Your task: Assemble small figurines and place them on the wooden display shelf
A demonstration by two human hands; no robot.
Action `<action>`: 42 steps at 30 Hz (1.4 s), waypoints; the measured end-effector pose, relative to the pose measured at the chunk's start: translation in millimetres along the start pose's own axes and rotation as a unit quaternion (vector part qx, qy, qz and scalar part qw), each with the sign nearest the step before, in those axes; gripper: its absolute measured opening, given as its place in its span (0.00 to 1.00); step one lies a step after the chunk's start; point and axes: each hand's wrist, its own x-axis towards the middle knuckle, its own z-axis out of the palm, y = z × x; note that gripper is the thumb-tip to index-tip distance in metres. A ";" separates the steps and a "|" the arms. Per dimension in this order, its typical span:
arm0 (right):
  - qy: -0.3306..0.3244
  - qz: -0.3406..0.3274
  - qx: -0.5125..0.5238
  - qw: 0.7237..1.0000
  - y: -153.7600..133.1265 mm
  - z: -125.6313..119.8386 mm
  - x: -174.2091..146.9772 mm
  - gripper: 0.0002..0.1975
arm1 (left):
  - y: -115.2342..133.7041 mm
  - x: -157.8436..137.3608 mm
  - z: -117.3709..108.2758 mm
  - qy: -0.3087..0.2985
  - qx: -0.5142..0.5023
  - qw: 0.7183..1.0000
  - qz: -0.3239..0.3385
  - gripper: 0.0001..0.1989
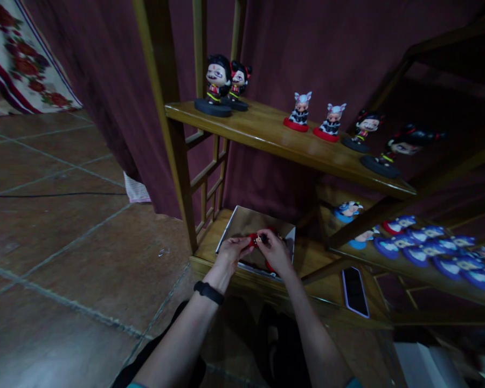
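Over a shallow cardboard box on the bottom shelf, both hands meet at one small figurine. My left hand, with a black band on its wrist, has its fingers closed on the figurine's red base. The fingers of my right hand pinch its dark-topped upper end. More small red pieces lie in the box below, partly covered by my right hand.
Figurines on black bases and red bases stand along the shelf above the box. Several blue-based figurines fill a shelf at right. A phone lies on the lower shelf. A wooden post rises left of the box.
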 end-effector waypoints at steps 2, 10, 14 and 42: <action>-0.006 -0.007 -0.013 1.000 -1.2 -1.4 -0.3 0.11 | -1.7 1.2 -1.6 0.000 -0.002 1.000 -0.003 0.02; -0.047 -0.045 -0.023 0.998 -3.7 -2.1 -1.3 0.11 | -4.0 3.2 -8.5 0.007 0.025 1.000 -0.006 0.03; -0.057 -0.049 -0.019 0.997 -4.3 -2.1 -2.8 0.11 | -3.6 2.1 -9.9 0.016 0.017 1.000 -0.014 0.04; -0.007 0.186 0.331 0.925 9.9 17.7 -2.0 0.14 | -6.4 6.5 -4.5 0.000 -0.018 0.999 -0.042 0.07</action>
